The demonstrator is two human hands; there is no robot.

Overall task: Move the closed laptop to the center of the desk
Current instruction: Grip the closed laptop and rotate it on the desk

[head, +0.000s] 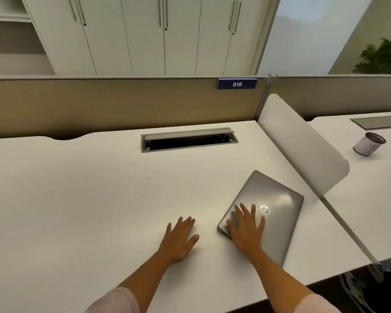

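Observation:
A closed grey laptop (273, 208) with a round logo lies at an angle on the right part of the white desk (88, 188), close to the side divider. My right hand (246, 227) lies flat on the laptop's lid near its left corner, fingers spread, palm down. My left hand (181, 236) rests flat on the bare desk just left of the laptop, fingers apart, not touching it.
An open cable hatch (189, 140) is set into the desk at the back centre. A white rounded divider (303, 143) bounds the desk's right side. Beyond it, a pale cup (369, 144) stands on the neighbouring desk. A beige partition with a "016" sign (237, 84) runs along the back.

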